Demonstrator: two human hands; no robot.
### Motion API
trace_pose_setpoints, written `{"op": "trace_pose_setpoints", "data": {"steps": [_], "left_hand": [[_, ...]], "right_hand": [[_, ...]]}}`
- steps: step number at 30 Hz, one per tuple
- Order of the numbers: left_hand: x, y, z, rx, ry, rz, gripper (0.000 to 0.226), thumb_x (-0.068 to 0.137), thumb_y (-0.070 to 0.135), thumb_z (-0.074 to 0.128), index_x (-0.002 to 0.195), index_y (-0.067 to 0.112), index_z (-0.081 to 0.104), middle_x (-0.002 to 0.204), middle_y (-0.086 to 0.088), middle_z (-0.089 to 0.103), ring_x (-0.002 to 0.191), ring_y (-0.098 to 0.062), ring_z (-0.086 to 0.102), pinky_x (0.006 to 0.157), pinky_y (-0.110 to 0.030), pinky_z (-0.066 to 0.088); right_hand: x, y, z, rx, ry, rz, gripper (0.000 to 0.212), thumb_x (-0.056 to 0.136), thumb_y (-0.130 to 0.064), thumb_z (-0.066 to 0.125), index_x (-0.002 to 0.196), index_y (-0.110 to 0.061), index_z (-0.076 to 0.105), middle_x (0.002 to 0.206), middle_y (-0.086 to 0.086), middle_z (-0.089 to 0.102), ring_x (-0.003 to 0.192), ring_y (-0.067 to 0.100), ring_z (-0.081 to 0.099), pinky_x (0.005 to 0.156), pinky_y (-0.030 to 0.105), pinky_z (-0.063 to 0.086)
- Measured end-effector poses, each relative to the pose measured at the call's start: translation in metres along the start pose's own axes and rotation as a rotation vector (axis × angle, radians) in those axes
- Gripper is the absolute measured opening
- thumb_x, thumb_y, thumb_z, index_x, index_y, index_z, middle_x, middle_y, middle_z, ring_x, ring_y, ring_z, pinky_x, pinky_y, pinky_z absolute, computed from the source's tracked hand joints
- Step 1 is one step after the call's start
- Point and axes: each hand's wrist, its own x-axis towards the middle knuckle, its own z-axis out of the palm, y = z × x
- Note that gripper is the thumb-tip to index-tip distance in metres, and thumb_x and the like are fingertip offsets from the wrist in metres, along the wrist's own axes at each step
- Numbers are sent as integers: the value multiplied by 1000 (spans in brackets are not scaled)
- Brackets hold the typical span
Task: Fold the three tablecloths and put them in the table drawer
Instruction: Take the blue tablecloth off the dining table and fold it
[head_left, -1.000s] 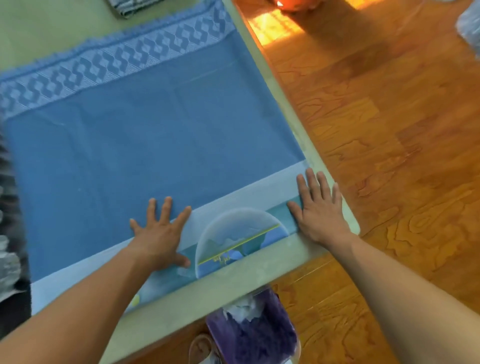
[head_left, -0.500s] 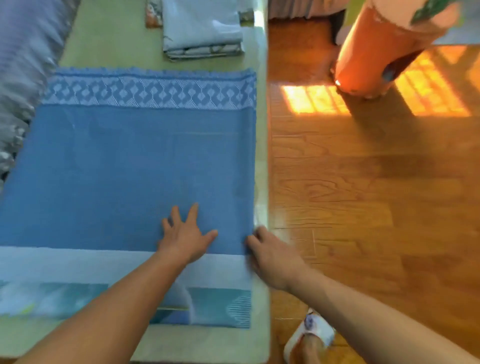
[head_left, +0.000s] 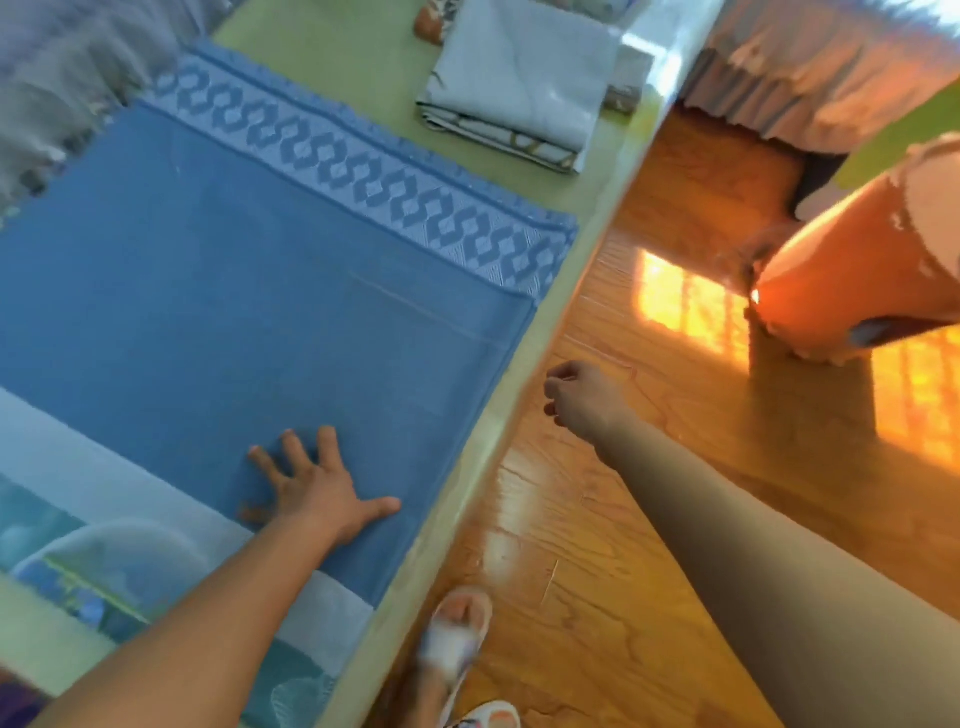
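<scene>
A blue tablecloth (head_left: 249, 291) with a pale patterned border lies spread flat on the green table (head_left: 337, 62). Its near strip is folded over and shows a light printed side. My left hand (head_left: 317, 488) rests flat on the blue cloth with fingers spread, near the right edge. My right hand (head_left: 582, 400) hovers off the table over the wooden floor, its fingers loosely curled with nothing in them. A folded grey-white tablecloth (head_left: 519, 78) sits at the far end of the table. No drawer is visible.
The table's right edge (head_left: 524, 364) runs diagonally beside a wooden floor (head_left: 649, 519). An orange cylindrical object (head_left: 852, 265) stands on the floor at right. Grey fabric (head_left: 57, 67) lies along the table's left side. My slippered foot (head_left: 457, 634) is below the table edge.
My right hand has left the cloth's right edge and moved out over the floor. My left hand stays flat on the cloth. The view has swung and tilted.
</scene>
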Motion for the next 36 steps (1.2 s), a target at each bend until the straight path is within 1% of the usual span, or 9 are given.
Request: {"op": "trace_pose_setpoints", "data": {"steps": [6, 9, 12, 14, 16, 21, 23, 26, 36], "left_hand": [[2, 7, -11, -9, -64, -83, 130, 60, 84, 72, 151, 31, -3, 159, -14, -18, 149, -47, -20, 109, -71, 32], [-3, 23, -12, 66, 64, -53, 111, 60, 68, 85, 142, 26, 22, 157, -20, 7, 149, -48, 6, 107, -67, 37], [-20, 62, -1, -20, 318, 236, 55, 67, 47, 87, 101, 21, 52, 104, -9, 51, 102, -38, 57, 73, -49, 53], [-30, 88, 7, -118, 298, 256, 39, 81, 53, 72, 87, 22, 50, 85, -4, 52, 84, -33, 61, 63, -43, 51], [-28, 101, 14, -78, 296, 238, 41, 76, 46, 80, 81, 18, 50, 77, -6, 54, 73, -33, 61, 54, -41, 51], [-26, 102, 26, 43, 483, 266, 23, 91, 36, 48, 78, 17, 52, 79, -7, 50, 72, -34, 56, 55, -47, 51], [-34, 105, 28, 86, 489, 305, 14, 83, 20, 67, 77, 19, 54, 78, -5, 50, 72, -33, 58, 55, -46, 49], [-49, 111, 32, 79, 392, 207, 33, 65, 6, 84, 79, 21, 58, 80, -3, 52, 77, -31, 58, 61, -45, 47], [-69, 112, 41, 86, 307, 14, 44, 82, 5, 64, 122, 23, 60, 121, -6, 59, 113, -30, 58, 84, -43, 50]], "right_hand": [[91, -62, -40, -34, 44, 36, 8, 88, -12, 57, 91, -17, 62, 90, 8, 69, 86, 28, 69, 80, 47, 58], [137, -81, -50, 78, 63, 46, 13, 92, -17, 60, 103, -10, 61, 95, 14, 71, 76, 25, 67, 68, 38, 58], [170, -89, -48, 125, 118, 36, 29, 87, -45, 64, 93, -16, 62, 89, 9, 73, 74, 24, 71, 73, 43, 61], [187, -93, -47, 38, 174, 42, 44, 74, -60, 60, 85, -18, 66, 79, 5, 73, 74, 27, 72, 75, 48, 61], [212, -84, -48, -18, 162, 48, 47, 74, -60, 59, 76, -14, 70, 71, 5, 73, 68, 31, 72, 72, 48, 62], [203, -102, -52, 32, 82, 50, 22, 84, -40, 67, 77, -19, 64, 77, 4, 69, 77, 29, 70, 78, 48, 61], [206, -98, -55, 70, 82, 71, 19, 87, -32, 71, 76, -18, 66, 75, 2, 69, 78, 27, 70, 80, 48, 61], [211, -93, -61, 76, 52, 94, 21, 85, -28, 77, 71, -17, 66, 74, 4, 68, 77, 28, 71, 77, 49, 62], [205, -113, -68, -32, -67, 158, 19, 90, -21, 74, 94, -7, 62, 84, 11, 68, 62, 23, 67, 67, 48, 64]]}}
